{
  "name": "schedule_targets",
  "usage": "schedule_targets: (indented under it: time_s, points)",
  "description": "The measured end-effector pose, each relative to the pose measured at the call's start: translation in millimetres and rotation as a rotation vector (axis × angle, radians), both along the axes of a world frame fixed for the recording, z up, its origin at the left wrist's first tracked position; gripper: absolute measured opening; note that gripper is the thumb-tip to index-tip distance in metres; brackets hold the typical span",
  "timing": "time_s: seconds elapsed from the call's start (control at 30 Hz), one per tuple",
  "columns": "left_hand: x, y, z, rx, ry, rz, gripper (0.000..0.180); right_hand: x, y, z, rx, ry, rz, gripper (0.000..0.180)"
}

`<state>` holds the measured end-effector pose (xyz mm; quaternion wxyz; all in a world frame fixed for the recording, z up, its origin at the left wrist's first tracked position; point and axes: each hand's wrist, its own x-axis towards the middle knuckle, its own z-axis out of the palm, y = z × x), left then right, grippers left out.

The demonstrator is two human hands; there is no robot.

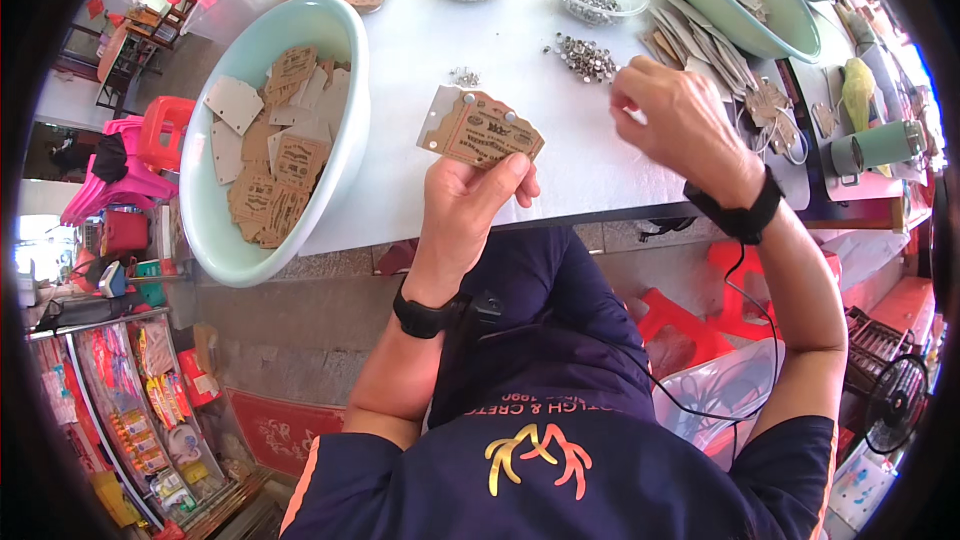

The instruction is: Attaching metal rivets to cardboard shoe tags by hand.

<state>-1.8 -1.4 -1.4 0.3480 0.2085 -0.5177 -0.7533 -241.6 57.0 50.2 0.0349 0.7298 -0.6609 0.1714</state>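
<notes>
Pinching a tan printed card with a scalloped edge (490, 130), the left hand (462, 202) has thumb on the card's face and fingers behind; grip closed on its lower right portion. Card is above the table (390, 55), long axis roughly left to right, right end a little lower. Right hand (678, 118) has fingers curled inward, grip mostly bunched; cannot tell whether anything is between the fingertips. Key relation: loose heap of small, round silver metal studs (587, 59) lies just up and left of the right fingertips, up and right of the card; right hand is the nearer one. Card reads as stiff, matte board, pale strip showing at its left end, two shiny studs on its face. Glossy, pale green oval plastic basin (205, 240) at left, piled with similar flat pieces. Table covering white, smooth.
</notes>
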Motion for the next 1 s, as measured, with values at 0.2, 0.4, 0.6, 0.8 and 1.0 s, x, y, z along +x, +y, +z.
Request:
schedule_targets:
  time_s: [0.2, 0.4, 0.6, 0.8, 1.0]
  points:
    - [-1.5, 2.2, 2.3, -0.003, 0.03, 0.028, 0.016, 26.0, 9.3, -12.9, -0.026, 0.022, 0.138, 0.011]
    - [0.0, 2.4, 2.7, -0.02, 0.02, 0.036, 0.016, 24.4, 12.1, -10.0, 0.089, -0.146, 0.073, 0.012]
    - [0.5, 1.3, 1.0, 0.015, 0.062, 0.017, 0.017, 27.1, 8.5, -10.9, 0.099, -0.183, 0.049, 0.011]
    - [-0.6, -0.2, -0.2, 0.039, 0.056, 0.007, 0.017, 32.2, 15.7, -5.6, 0.091, -0.015, 0.069, 0.01]
    - [-2.6, 0.4, -1.2, 0.059, 0.081, 0.034, 0.018, 47.1, 20.2, -2.0, -0.04, -0.337, 0.052, 0.006]
